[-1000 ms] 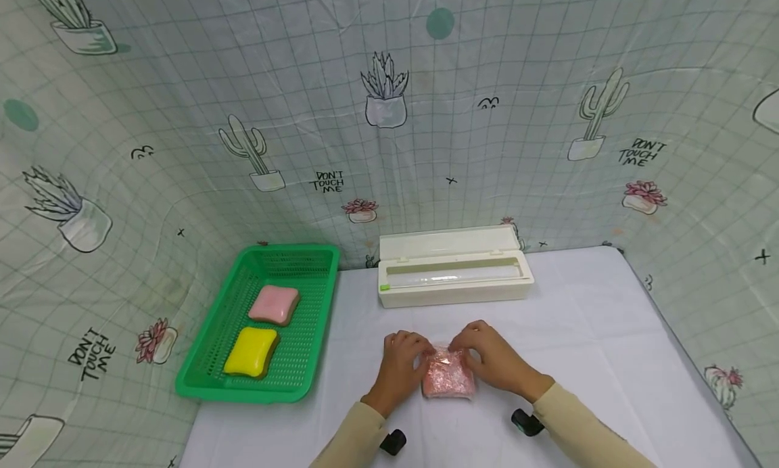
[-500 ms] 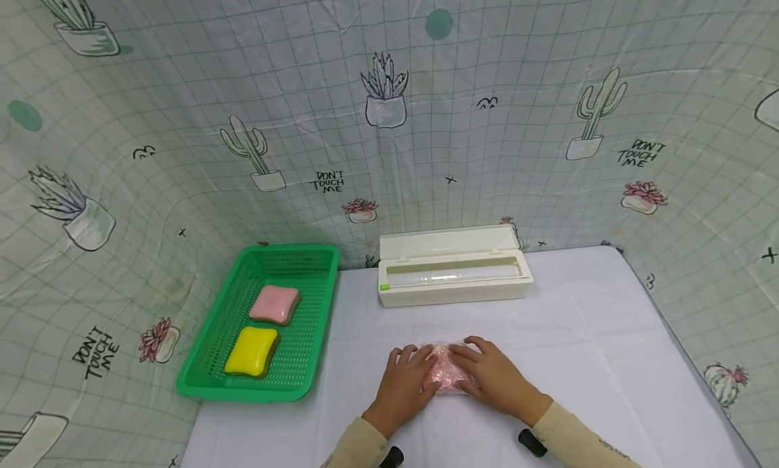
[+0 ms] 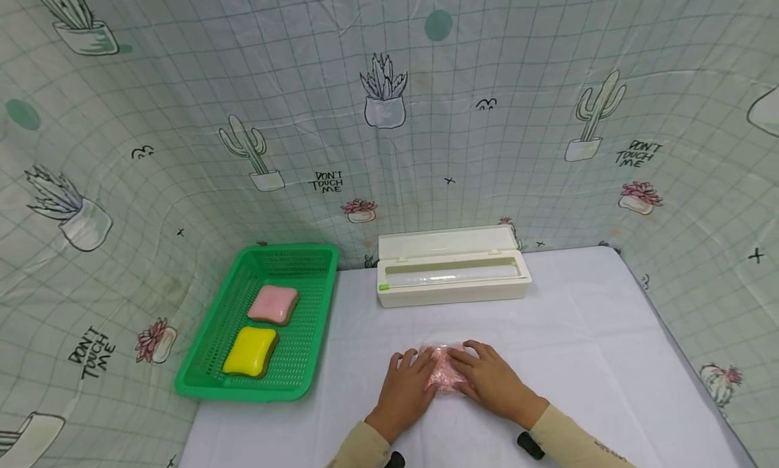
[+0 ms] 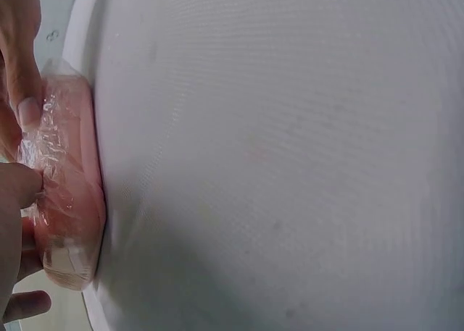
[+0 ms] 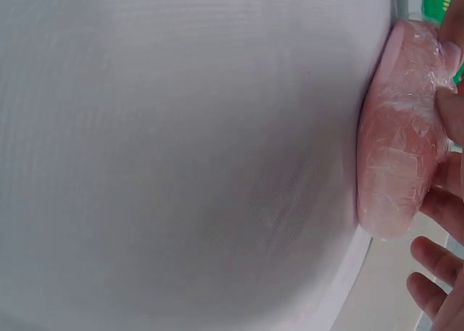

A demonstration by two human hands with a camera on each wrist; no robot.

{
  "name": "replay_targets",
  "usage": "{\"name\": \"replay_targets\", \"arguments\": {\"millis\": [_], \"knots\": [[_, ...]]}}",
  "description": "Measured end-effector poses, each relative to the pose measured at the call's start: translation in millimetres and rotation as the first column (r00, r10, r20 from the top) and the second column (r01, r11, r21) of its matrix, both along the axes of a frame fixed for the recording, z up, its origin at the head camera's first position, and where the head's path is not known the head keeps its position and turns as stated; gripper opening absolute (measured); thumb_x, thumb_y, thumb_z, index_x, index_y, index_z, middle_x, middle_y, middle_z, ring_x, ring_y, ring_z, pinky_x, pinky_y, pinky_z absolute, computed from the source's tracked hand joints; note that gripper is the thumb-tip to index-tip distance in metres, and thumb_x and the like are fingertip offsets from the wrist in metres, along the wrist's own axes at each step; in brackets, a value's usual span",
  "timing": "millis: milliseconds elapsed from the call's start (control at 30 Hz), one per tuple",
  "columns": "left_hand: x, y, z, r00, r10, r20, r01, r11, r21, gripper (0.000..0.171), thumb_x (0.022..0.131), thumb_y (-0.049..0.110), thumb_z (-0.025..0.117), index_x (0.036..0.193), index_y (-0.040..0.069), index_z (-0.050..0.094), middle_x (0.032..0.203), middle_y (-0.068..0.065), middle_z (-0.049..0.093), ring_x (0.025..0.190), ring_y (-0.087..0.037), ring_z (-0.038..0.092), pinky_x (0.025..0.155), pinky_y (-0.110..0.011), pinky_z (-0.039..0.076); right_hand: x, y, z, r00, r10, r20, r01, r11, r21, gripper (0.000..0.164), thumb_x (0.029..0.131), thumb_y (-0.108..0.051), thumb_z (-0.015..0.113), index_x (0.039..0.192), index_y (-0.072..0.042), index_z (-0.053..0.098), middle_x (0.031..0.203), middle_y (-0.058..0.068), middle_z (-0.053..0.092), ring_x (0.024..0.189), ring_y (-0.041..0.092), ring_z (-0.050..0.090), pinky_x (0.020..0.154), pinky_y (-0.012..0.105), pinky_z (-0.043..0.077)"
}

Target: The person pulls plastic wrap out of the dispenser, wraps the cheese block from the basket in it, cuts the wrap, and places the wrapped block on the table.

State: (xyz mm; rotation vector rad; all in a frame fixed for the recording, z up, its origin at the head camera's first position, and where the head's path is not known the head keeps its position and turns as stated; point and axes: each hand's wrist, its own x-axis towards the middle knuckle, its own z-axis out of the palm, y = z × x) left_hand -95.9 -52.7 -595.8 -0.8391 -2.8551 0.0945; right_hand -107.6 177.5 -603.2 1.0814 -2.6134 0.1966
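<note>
A pink bar [image 3: 443, 373], soap-like in shape and wrapped in crinkled clear film, lies on the white cloth. My left hand [image 3: 402, 390] rests on its left part, thumb by the near edge and fingers spread over the top. From the other side, my right hand [image 3: 489, 380] lies on the right part in the same manner. In the left wrist view, thumbs press the film on the wrapped bar [image 4: 69, 179]. Several right fingers [image 5: 435, 258] extend past the bar in the right wrist view. The bar's underside is hidden.
A green basket [image 3: 310, 380] at left holds a pink bar [image 3: 274, 304] and a yellow bar [image 3: 248, 352]. Behind the hands stands a white cling film box [image 3: 456, 293], lid raised, with a roll inside. A patterned curtain [image 3: 426, 150] surrounds the white-covered table [image 3: 584, 333].
Both hands have gone from pinching the film at the bar's far edge to lying lower with fingers spread over it. Basket and film box stay put.
</note>
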Motion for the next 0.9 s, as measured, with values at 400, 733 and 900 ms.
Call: {"name": "replay_targets", "arguments": {"millis": [400, 733, 900], "knots": [[1.8, 3.1, -3.3, 1.000, 0.002, 0.002, -0.002, 0.999, 0.032, 0.047, 0.102, 0.045, 0.068, 0.141, 0.020, 0.067, 0.151, 0.005, 0.061, 0.129, -0.016, 0.056, 0.103, -0.039, 0.045, 1.8, -1.8, 0.0, 0.996, -0.023, 0.087, 0.029, 0.997, -0.070, 0.046, 0.093, -0.029, 0.080, 0.129, -0.003, 0.073, 0.137, 0.009, 0.070, 0.123, 0.033, 0.060, 0.101, 0.052, 0.050], [9.6, 10.7, -0.7, 0.999, -0.009, -0.043, 0.014, 0.993, 0.120, 0.050, 0.096, 0.037, 0.075, 0.142, 0.020, 0.064, 0.151, -0.002, 0.059, 0.132, -0.020, 0.056, 0.102, -0.041, 0.048, -4.0, -1.3, 3.5, 0.962, -0.017, 0.274, 0.101, 0.950, -0.296, 0.056, 0.086, -0.021, 0.086, 0.137, -0.007, 0.066, 0.142, 0.010, 0.063, 0.128, 0.033, 0.055, 0.102, 0.059, 0.046], [13.6, 14.6, -1.6, 0.993, -0.041, -0.110, 0.057, 0.989, 0.138, 0.055, 0.088, 0.045, 0.083, 0.136, 0.023, 0.066, 0.138, 0.001, 0.061, 0.126, -0.018, 0.056, 0.099, -0.039, 0.047, -8.9, 7.5, 3.7, 0.954, -0.014, 0.300, 0.122, 0.930, -0.345, 0.045, 0.093, -0.002, 0.068, 0.137, -0.005, 0.066, 0.144, 0.014, 0.062, 0.128, 0.035, 0.055, 0.101, 0.062, 0.045]]}}
